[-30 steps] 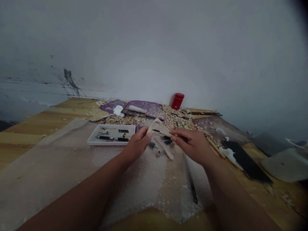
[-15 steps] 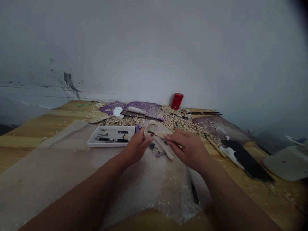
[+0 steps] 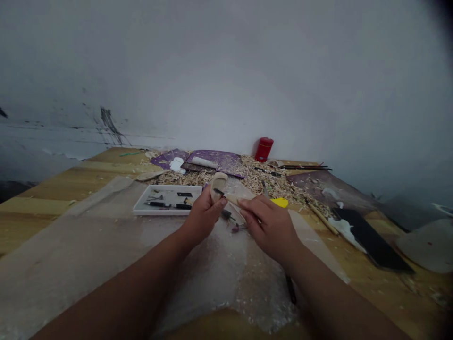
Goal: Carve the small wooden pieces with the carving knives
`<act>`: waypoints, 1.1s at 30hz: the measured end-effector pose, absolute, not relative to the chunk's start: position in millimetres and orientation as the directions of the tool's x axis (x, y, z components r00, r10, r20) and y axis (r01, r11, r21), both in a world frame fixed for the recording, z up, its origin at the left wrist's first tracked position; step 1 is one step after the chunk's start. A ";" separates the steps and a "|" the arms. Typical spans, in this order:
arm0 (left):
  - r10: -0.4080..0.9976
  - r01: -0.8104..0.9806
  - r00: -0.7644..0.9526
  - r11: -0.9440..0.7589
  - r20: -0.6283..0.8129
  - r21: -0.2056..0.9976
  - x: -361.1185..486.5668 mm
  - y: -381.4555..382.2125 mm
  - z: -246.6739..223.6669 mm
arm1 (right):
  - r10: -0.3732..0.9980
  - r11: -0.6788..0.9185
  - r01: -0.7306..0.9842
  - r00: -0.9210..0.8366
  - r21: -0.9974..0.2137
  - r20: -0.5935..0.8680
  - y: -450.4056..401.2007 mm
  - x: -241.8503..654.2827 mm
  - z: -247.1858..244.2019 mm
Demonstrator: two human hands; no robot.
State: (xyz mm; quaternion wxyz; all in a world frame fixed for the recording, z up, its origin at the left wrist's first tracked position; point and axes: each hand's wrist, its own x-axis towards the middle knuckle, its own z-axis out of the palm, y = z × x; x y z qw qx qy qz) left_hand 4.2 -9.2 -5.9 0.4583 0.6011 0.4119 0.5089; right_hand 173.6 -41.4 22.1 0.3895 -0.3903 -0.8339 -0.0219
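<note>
My left hand (image 3: 203,215) is closed around a pale wooden spoon (image 3: 220,181), its hollow bowl rising above the thumb. In my right hand (image 3: 272,223) is a carving knife (image 3: 233,200) with a light wooden handle. The knife's short dark blade lies at the bowl's hollow, close to my left thumb; whether it is cutting I cannot tell. Most of the spoon's handle is hidden. Below and between the hands, a small dark bit (image 3: 227,215) and a purple grinding bit (image 3: 235,228) rest on the plastic sheet (image 3: 116,255).
Left of my hands sits a white tray (image 3: 134,208) with small tools. Wood shavings (image 3: 253,177) heap behind, near purple sheets (image 3: 230,160) and a red canister (image 3: 264,149). A yellow object (image 3: 280,202) shows behind my right hand. Rightward lie a stick (image 3: 322,218) and a black slab (image 3: 371,241).
The spoon has turned in my left hand, so its bowl stands more upright and its handle shows less. The yellow object has come into sight. The camera view has shifted slightly.
</note>
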 end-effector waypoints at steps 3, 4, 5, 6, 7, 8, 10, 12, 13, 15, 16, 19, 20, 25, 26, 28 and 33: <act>0.956 0.008 0.177 -0.240 0.235 0.971 2.7 -8.1 -7.0 | 0.629 0.710 0.643 -0.394 -0.288 0.670 -38.7 180.3 27.5; 0.955 0.002 0.181 -0.240 0.236 0.971 2.0 -7.5 -7.4 | 0.624 0.717 0.636 -0.401 -0.286 0.671 -37.9 183.1 29.7; 0.954 -0.004 0.182 -0.240 0.237 0.971 1.2 -6.8 -7.8 | 0.619 0.724 0.630 -0.413 -0.281 0.668 -37.2 185.8 31.9; 0.954 -0.008 0.184 -0.241 0.238 0.970 0.5 -6.1 -8.1 | 0.617 0.729 0.626 -0.426 -0.277 0.662 -36.5 188.3 33.9; 0.952 -0.008 0.189 -0.242 0.239 0.970 -0.3 -5.4 -8.3 | 0.618 0.731 0.625 -0.437 -0.273 0.654 -35.8 190.3 35.6; 0.950 -0.004 0.198 -0.245 0.240 0.970 -1.1 -4.8 -8.3 | 0.620 0.731 0.626 -0.447 -0.270 0.644 -35.3 191.8 37.1; 0.943 0.025 0.222 -0.260 0.248 0.965 -2.5 -4.0 -7.3 | 0.631 0.727 0.634 -0.466 -0.263 0.620 -34.6 193.7 39.3; 0.933 0.091 0.237 -0.298 0.270 0.950 -3.6 -4.2 -5.1 | 0.646 0.719 0.645 -0.483 -0.259 0.591 -34.8 194.6 40.8; 0.927 0.139 0.239 -0.325 0.287 0.935 -4.0 -4.6 -3.7 | 0.654 0.715 0.650 -0.492 -0.257 0.575 -35.2 194.9 41.6; 0.915 0.241 0.243 -0.377 0.321 0.894 -4.6 -5.7 -1.0 | 0.665 0.711 0.656 -0.508 -0.254 0.548 -36.9 195.5 43.1; 0.910 0.284 0.246 -0.398 0.335 0.872 -4.9 -6.3 0.1 | 0.665 0.712 0.655 -0.515 -0.251 0.541 -38.0 195.6 43.9; 0.896 0.352 0.257 -0.435 0.362 0.829 -5.4 -7.5 1.6 | 0.653 0.718 0.660 -0.529 -0.221 0.543 -41.5 194.9 45.4; 0.894 0.362 0.257 -0.442 0.368 0.820 -5.5 -7.5 1.6 | 0.646 0.718 0.666 -0.531 -0.201 0.548 -42.7 194.1 45.4; 0.899 0.426 0.209 -0.439 0.386 0.791 -4.7 -7.0 2.0 | 0.618 0.705 0.699 -0.526 -0.118 0.584 -46.5 187.7 40.1; 0.900 0.433 0.198 -0.435 0.387 0.790 -4.3 -7.1 2.4 | 0.612 0.704 0.703 -0.525 -0.105 0.591 -46.7 186.5 38.3; 0.901 0.438 0.178 -0.432 0.395 0.788 -3.5 -7.3 3.3 | 0.597 0.704 0.705 -0.522 -0.086 0.609 -46.6 184.4 35.1; 0.903 0.456 0.128 -0.420 0.409 0.785 -2.5 -8.2 4.3 | 0.608 0.700 0.702 -0.489 -0.132 0.626 -46.9 178.9 30.0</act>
